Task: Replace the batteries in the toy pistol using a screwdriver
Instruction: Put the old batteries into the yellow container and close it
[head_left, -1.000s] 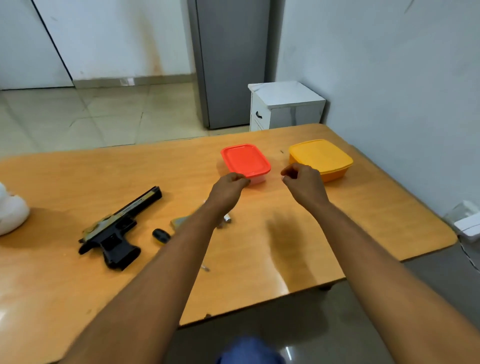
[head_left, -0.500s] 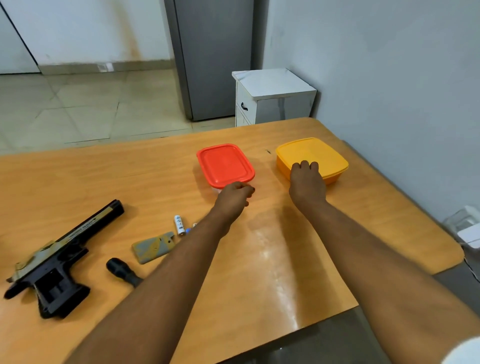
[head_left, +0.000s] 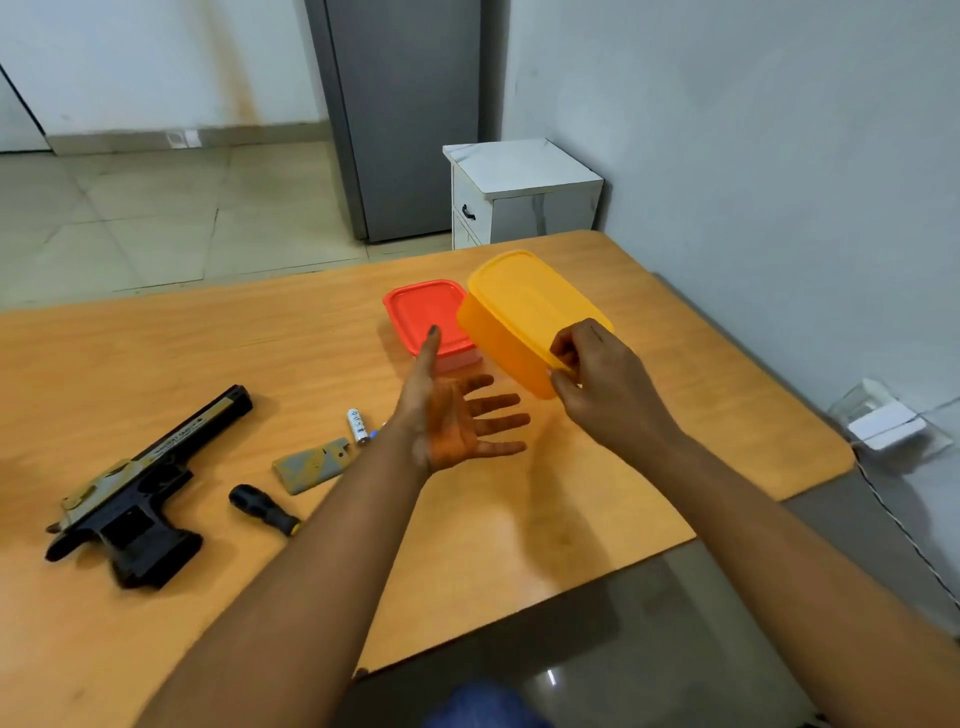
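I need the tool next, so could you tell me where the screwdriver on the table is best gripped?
Grip the screwdriver by its black handle, coming from above. The handle lies flat and exposed between the toy pistol and the left forearm, which hides the shaft.

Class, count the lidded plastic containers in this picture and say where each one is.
2. The red container sits on the table at its far side. The yellow container is lifted and tilted, gripped by the right hand. None seem hidden.
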